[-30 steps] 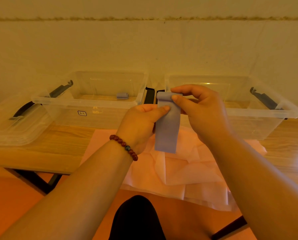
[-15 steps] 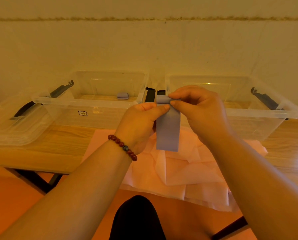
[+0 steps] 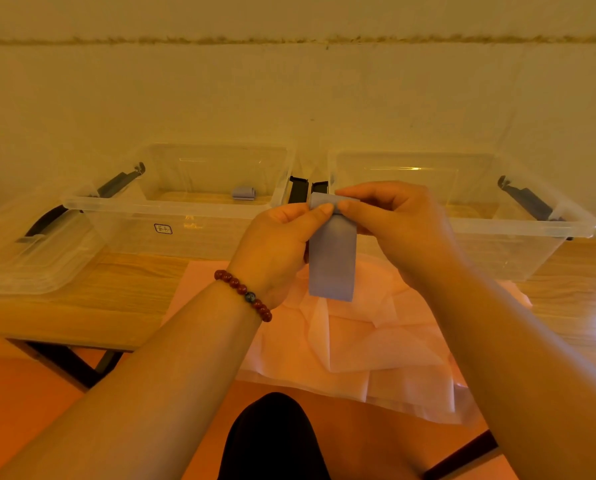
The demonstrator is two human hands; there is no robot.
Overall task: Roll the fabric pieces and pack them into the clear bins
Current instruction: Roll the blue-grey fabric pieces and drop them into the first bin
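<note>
A grey-blue fabric strip [image 3: 331, 261] hangs in the air above the table, its top end curled into a small roll. My left hand [image 3: 279, 244] and my right hand [image 3: 393, 223] both pinch that rolled top between thumb and fingers. Two clear bins stand behind: the left bin [image 3: 172, 209] holds one small rolled grey-blue piece [image 3: 244, 192]; the right bin [image 3: 518, 233] shows no fabric inside. Pale pink fabric sheets [image 3: 358, 341] lie spread on the table under my hands.
A clear lid with a dark handle [image 3: 23, 251] lies at the far left of the wooden table [image 3: 99, 299]. Dark latches sit between the bins and at their outer ends. A wall rises right behind the bins. My dark-clad knee shows below the table edge.
The roll at the top of the strip has grown slightly and the hanging tail has become shorter. Both hands stayed at nearly the same spot.
</note>
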